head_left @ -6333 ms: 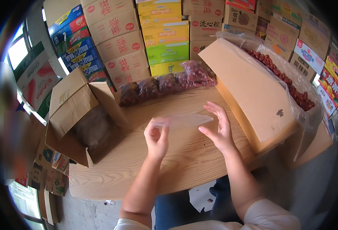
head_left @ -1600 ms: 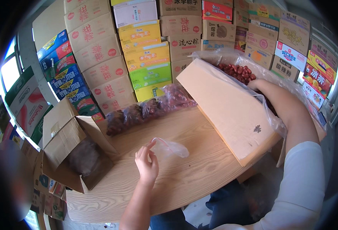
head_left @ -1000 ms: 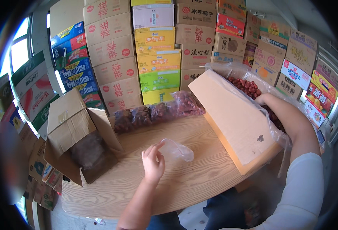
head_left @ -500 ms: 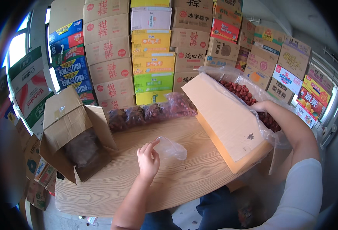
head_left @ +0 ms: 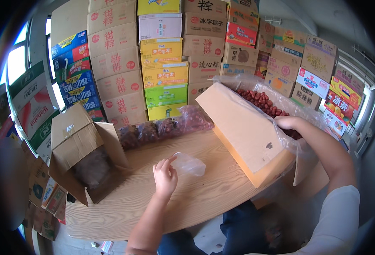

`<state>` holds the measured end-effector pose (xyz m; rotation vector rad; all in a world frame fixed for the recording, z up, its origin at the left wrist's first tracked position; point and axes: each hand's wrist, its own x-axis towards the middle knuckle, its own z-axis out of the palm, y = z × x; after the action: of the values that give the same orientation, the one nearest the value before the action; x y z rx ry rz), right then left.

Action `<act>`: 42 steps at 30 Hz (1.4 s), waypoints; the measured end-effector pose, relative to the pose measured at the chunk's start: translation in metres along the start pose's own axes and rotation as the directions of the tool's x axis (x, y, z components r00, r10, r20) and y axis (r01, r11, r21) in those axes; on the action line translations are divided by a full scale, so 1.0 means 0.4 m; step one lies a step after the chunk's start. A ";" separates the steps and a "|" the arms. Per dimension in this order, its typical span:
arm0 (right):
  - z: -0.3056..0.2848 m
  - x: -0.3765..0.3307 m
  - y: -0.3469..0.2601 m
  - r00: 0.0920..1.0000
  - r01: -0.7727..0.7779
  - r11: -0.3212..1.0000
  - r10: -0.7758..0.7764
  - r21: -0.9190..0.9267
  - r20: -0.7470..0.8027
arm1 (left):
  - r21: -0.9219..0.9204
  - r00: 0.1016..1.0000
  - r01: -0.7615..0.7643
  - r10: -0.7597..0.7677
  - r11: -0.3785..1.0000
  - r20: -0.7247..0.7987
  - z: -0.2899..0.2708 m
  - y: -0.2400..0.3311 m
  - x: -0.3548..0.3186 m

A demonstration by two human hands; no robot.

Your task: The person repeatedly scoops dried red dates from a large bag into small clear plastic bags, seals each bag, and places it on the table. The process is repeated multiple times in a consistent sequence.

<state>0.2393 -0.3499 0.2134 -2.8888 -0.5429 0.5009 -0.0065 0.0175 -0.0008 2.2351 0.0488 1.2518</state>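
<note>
My left hand [head_left: 165, 177] is above the middle of the table, fingers curled in a pinch on the rim of a small clear plastic bag [head_left: 191, 165]. The bag looks empty and slack, stretching to the right of the fingers. At the right, a large tilted cardboard box [head_left: 242, 131], lined with clear plastic film [head_left: 308, 111], holds many dark red dates [head_left: 259, 100]. My right hand [head_left: 286, 122] reaches over the box's side into the dates. Its fingertips are hidden, so what they grip does not show.
Several bags of dates [head_left: 167, 128] stand in a row along the table's far side. An open carton [head_left: 73, 135] with plastic film inside lies at the left on the wood-grain table [head_left: 123, 212]. Stacked cartons [head_left: 162, 74] form a wall behind.
The whole view has shifted slightly. My right hand stays at the dates, sitting a little lower against the box's side. My left hand keeps its pinch on the bag.
</note>
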 end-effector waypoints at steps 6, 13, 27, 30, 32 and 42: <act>0.042 -0.064 -0.043 0.997 -0.068 0.886 0.069 0.459 0.015 | -0.068 0.997 -0.028 0.023 0.997 -0.074 -0.020 0.014 0.023; 0.017 -0.042 0.011 0.990 0.135 0.959 -0.123 0.247 -0.063 | 0.085 0.999 0.013 -0.010 0.996 -0.039 -0.132 0.124 0.130; 0.002 0.013 0.065 0.937 0.214 0.855 -0.317 0.473 0.149 | 0.235 0.936 -0.094 0.005 0.967 0.353 -0.331 0.296 0.167; -0.008 0.018 0.076 0.905 0.215 0.845 -0.361 0.490 0.227 | 0.222 0.917 -0.108 0.011 0.969 0.399 -0.308 0.274 0.166; -0.012 0.018 0.075 0.887 0.235 0.864 -0.378 0.445 0.266 | 0.242 0.899 -0.138 0.019 0.960 0.437 -0.293 0.273 0.169; 0.014 -0.007 0.008 0.939 0.316 0.939 -0.330 0.137 0.095 | 0.193 0.826 -0.158 0.022 0.969 0.563 -0.268 0.268 0.163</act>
<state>0.2360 -0.3534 0.2084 -2.5951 -0.9507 0.6266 -0.0804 -0.0033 0.1454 2.7562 -0.1462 0.6080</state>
